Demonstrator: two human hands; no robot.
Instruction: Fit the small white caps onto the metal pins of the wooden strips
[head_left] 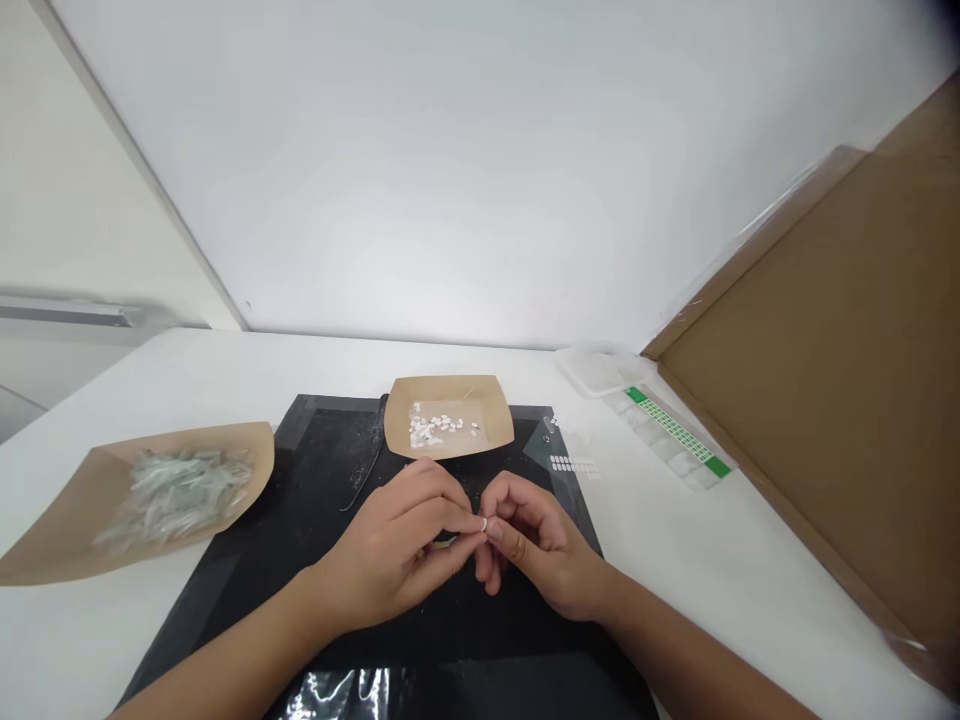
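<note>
Over the black mat [330, 560], my left hand [397, 545] and my right hand [551, 555] meet fingertip to fingertip. Between them is a small white piece [484, 524], pinched by thumb and forefinger on both sides; its exact kind is too small to make out. Just beyond my hands stands a brown paper tray [499, 415] with several small white bits [442, 425] inside. A sheet of white oval stickers [574, 466] lies at the mat's right edge, past my right hand.
On the left, a larger brown tray [67, 510] holds a heap of clear plastic pieces [184, 490]. To the right lie a green-and-white strip [679, 432] on clear packaging and a translucent container [600, 370]. A cardboard box [840, 380] borders the white table [667, 560].
</note>
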